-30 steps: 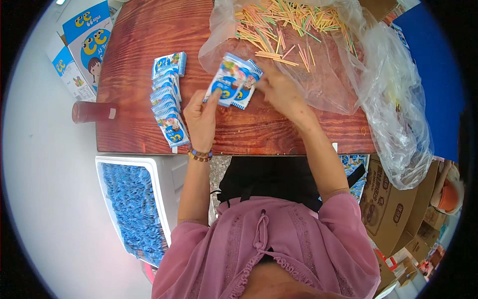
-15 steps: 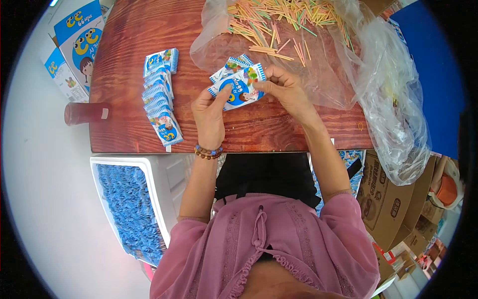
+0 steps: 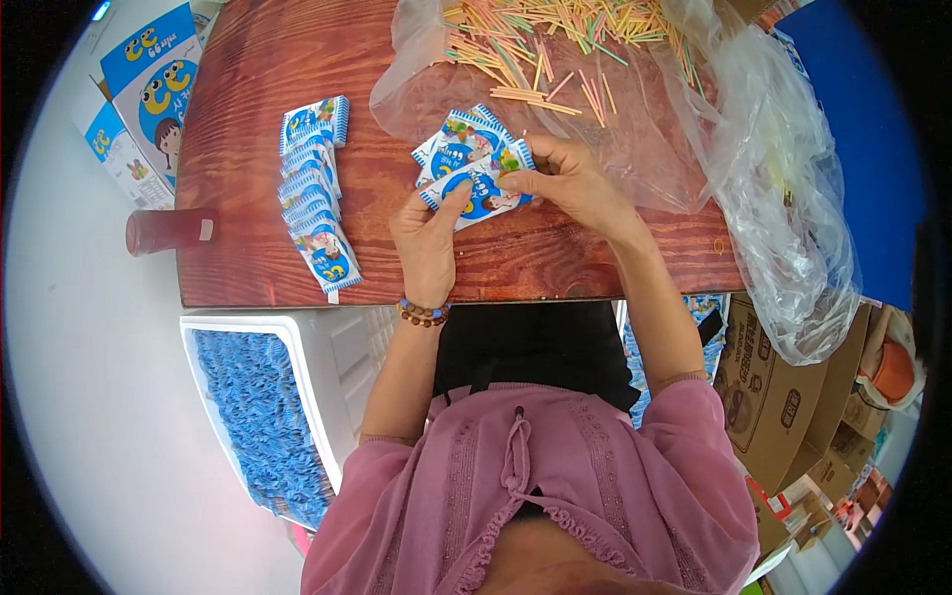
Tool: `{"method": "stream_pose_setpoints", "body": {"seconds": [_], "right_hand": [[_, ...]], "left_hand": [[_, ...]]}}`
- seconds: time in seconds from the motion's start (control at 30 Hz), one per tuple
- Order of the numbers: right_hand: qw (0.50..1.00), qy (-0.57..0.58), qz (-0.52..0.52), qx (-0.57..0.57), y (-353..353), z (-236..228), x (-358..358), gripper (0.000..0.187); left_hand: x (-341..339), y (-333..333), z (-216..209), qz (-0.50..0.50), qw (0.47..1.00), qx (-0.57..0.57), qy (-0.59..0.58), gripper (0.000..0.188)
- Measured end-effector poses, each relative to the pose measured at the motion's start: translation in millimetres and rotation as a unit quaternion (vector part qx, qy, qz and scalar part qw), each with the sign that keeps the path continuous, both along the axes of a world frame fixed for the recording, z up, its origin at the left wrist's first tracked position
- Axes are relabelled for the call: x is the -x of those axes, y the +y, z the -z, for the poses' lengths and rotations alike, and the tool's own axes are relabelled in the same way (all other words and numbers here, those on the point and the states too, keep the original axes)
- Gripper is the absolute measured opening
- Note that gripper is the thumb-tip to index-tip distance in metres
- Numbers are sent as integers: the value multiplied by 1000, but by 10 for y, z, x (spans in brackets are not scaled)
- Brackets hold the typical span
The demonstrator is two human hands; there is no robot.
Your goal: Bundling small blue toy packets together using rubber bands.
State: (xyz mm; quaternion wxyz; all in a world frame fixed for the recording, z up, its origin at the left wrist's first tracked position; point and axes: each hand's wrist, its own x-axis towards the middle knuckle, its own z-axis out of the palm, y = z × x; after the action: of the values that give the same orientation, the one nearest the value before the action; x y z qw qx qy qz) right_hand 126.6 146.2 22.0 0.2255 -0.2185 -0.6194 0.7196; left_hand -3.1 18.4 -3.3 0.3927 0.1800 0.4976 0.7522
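Between my two hands is a small blue-and-white candy packet [image 3: 493, 197], lying flat over the table's front part. My left hand [image 3: 428, 248] pinches its left end, thumb on top. My right hand [image 3: 583, 188] grips its right end, thumb above and fingers underneath. Just beyond it, partly covered, two or so similar packets [image 3: 466, 134] overlap in a fan; whether they touch the table cannot be told. To the left, several matching packets [image 3: 315, 188] lie overlapped in a column. A loose pile of thin pastel sticks [image 3: 540, 59] lies on clear plastic farther back.
The dark red wooden table [image 3: 248, 198] has its edge near my waist. A crumpled clear plastic bag [image 3: 778, 188] hangs over its right side. A white bin [image 3: 293, 322] full of blue packets stands below left. A reddish cup [image 3: 164, 230], printed boxes [image 3: 159, 94] and cardboard cartons [image 3: 773, 397] stand around.
The held packet has tilted and shifted slightly right, with my left hand moving the same way. More of the packets behind it now shows. The whole view has shifted a little.
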Motion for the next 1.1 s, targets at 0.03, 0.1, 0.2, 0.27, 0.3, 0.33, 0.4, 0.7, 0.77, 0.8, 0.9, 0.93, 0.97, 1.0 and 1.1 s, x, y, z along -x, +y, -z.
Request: {"method": "stream_pose_setpoints", "body": {"seconds": [0.03, 0.1, 0.2, 0.27, 0.3, 0.33, 0.4, 0.7, 0.77, 0.8, 0.9, 0.93, 0.97, 1.0, 1.1], "right_hand": [[1000, 11, -6, 17, -4, -19, 5, 14], [999, -12, -19, -24, 43, 22, -4, 15], [996, -41, -24, -73, 64, 78, -13, 17], [996, -45, -19, -78, 50, 113, -11, 17], [995, -59, -14, -74, 34, 126, -11, 17], [995, -74, -8, -69, 21, 128, -15, 17], [995, -66, -2, -68, -5, 122, -21, 16], [994, -70, 6, -85, -2, 141, -32, 15], [994, -68, 5, -82, -23, 123, -19, 16], [995, -52, 15, -78, -51, 84, -6, 13], [997, -40, 15, -64, -26, 88, -44, 14], [998, -44, 5, -54, 4, 95, -80, 14], [998, -44, 5, -55, 35, 77, -124, 14], [999, 26, 17, -36, 70, 40, -171, 14], [993, 86, 8, -80, 48, -35, -190, 22]], "left_hand": [[11, -17, 14, 4, 1000, 2, 30, 13], [28, -35, 39, 7, 998, 5, 60, 13], [32, -28, 55, -12, 1000, -4, 21, 13], [24, -21, 57, -21, 999, -13, -27, 13], [25, -29, 72, -22, 999, -12, -27, 13], [25, -35, 93, -26, 999, -11, -16, 13], [19, -43, 101, -29, 1000, -10, -7, 13], [27, -57, 71, -19, 998, -32, -55, 14], [13, -66, 58, -21, 998, -17, -50, 15], [6, -67, 61, -20, 998, -17, -50, 15], [-12, -65, 61, -32, 997, -24, -73, 16], [-17, -58, 51, -44, 995, -28, -86, 16], [-19, -53, 44, -56, 993, -32, -99, 16], [-10, -51, 55, -56, 993, -33, -99, 16], [23, -72, 93, -54, 990, -39, -122, 16]]}}
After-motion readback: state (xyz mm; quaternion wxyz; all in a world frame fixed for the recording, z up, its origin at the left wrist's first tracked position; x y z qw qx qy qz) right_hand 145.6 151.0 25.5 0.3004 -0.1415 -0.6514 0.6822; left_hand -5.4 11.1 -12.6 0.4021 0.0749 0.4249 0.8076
